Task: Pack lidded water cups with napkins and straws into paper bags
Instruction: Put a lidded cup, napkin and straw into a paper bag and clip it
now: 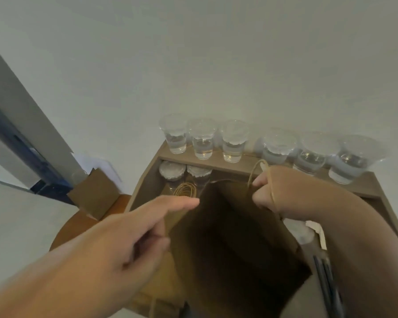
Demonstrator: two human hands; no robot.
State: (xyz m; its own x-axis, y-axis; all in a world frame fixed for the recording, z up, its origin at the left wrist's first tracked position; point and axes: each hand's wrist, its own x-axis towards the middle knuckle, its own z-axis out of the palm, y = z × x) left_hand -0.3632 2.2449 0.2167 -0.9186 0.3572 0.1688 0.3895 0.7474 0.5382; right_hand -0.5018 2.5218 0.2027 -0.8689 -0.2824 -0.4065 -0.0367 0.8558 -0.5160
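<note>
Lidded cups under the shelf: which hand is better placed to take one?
Probably the left hand: it is nearer the lidded cups, while the right hand grips the paper bag rim.

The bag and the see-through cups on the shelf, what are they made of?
The bag looks like brown paper: it is dull, not shiny, and has folded creases. The cups are probably thin clear plastic, since you can see right through them, though glass can't be ruled out.

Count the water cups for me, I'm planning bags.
8. Six cups stand in a row on the top ledge; two cups sit below it, behind the open bag. More may be hidden by the bag.
</note>
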